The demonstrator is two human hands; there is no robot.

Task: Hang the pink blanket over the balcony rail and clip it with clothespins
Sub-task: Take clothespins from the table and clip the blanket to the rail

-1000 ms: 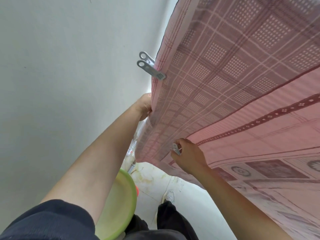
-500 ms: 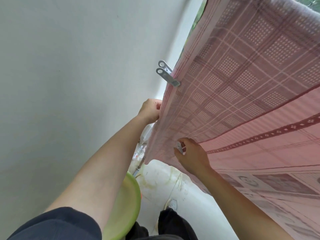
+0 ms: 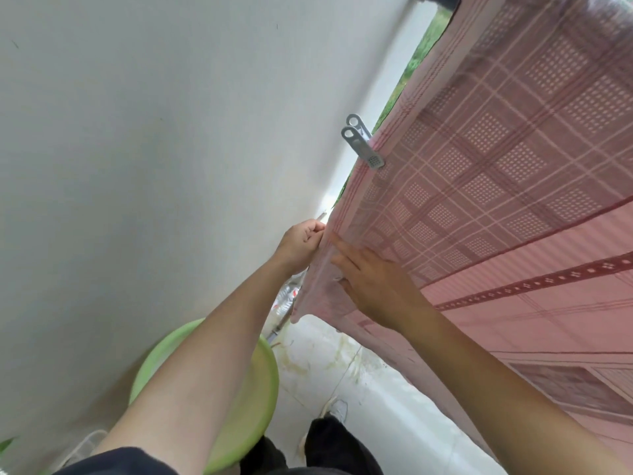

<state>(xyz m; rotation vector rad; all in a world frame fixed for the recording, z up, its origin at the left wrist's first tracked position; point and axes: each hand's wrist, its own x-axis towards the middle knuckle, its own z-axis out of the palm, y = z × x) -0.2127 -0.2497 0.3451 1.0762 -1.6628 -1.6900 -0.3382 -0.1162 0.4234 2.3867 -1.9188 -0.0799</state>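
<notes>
The pink checked blanket point(image 3: 496, 186) hangs across the right of the view, and the rail under it is hidden. A grey clothespin point(image 3: 363, 142) is clipped on its left edge. Below that clip, my left hand point(image 3: 301, 243) pinches the same edge in closed fingers. My right hand point(image 3: 371, 286) lies on the cloth just beside it. Its index finger is stretched toward the edge and its other fingers are curled over a small pale clothespin point(image 3: 337, 279) that barely shows.
A white wall point(image 3: 171, 149) stands close on the left. A light green basin point(image 3: 250, 399) sits under my left forearm. The pale tiled floor point(image 3: 342, 371) and my shoe point(image 3: 337, 409) lie below. Greenery point(image 3: 421, 56) shows past the blanket's edge.
My right hand has moved up and left along the blanket to meet my left hand, and its index finger has stretched out. My left hand keeps its hold on the edge.
</notes>
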